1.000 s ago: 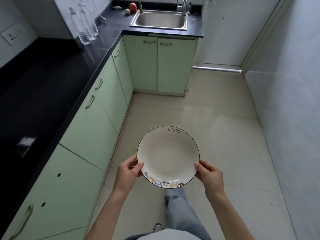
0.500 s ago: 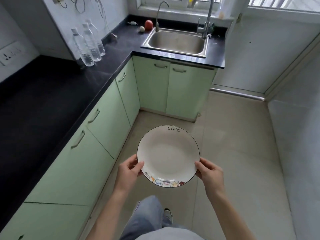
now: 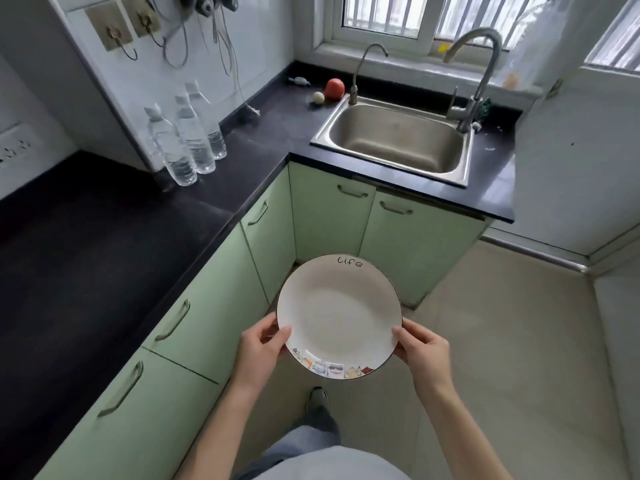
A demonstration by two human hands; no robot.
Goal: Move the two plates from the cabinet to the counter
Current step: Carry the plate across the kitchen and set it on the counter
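The black counter (image 3: 104, 244) is running along the left side and turning the corner toward the window, with pale green cabinet doors (image 3: 214, 306) below it. Three clear water bottles (image 3: 187, 133) are standing together on the counter against the white wall. Further right, a red fruit (image 3: 334, 88) and a small pale round item (image 3: 318, 97), possibly an egg, are lying on the counter just beside the steel sink (image 3: 394, 140). In the foreground, the left hand (image 3: 259, 351) is gripping the left rim of the plate (image 3: 339, 317), thumb on top and fingers curled under the edge. The plate is white with a dark rim line, the word "Life" at its far edge and small coloured figures along its near edge; it is being held level in the air over the tiled floor (image 3: 502, 341), clear of the counter. The right hand (image 3: 424, 351) is clamping the right rim in the same manner, thumb on top and fingers beneath.
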